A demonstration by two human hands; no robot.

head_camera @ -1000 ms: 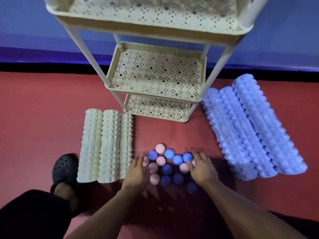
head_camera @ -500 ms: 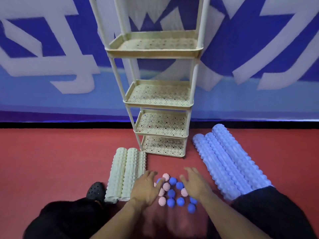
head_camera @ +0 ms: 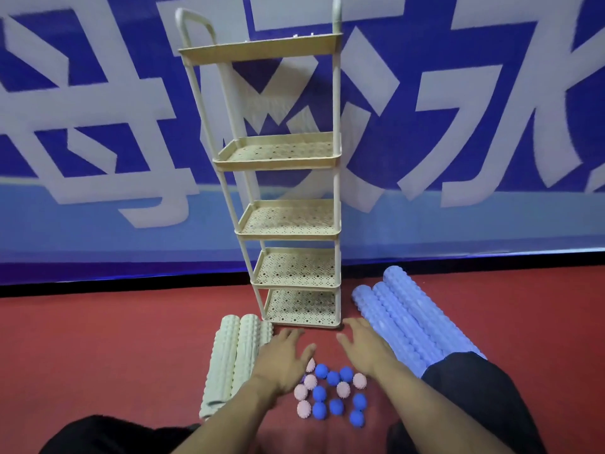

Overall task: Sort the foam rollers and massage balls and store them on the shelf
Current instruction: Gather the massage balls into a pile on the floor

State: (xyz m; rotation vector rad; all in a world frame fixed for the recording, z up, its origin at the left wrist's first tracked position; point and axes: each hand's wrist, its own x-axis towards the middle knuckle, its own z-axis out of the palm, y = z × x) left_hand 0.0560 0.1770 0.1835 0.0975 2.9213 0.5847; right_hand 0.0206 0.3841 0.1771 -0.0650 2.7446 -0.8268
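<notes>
A tall cream shelf (head_camera: pixel 291 221) with several perforated tiers stands on the red floor against the wall. Three cream foam rollers (head_camera: pixel 229 358) lie side by side to its left. Three blue foam rollers (head_camera: pixel 402 319) lie to its right. Several spiky pink and blue massage balls (head_camera: pixel 330 393) sit clustered on the floor in front. My left hand (head_camera: pixel 283 358) hovers above the left of the cluster, fingers spread and holding nothing. My right hand (head_camera: pixel 363 345) is raised above the right of the cluster, fingers straight and empty.
A blue wall banner with large white characters (head_camera: pixel 458 126) rises behind the shelf. My dark-clothed knees (head_camera: pixel 474 388) frame the lower corners of the view, the right one overlapping the near ends of the blue rollers.
Both hands have lifted off the ball cluster and moved forward toward the shelf. The view has tilted up, showing the whole shelf.
</notes>
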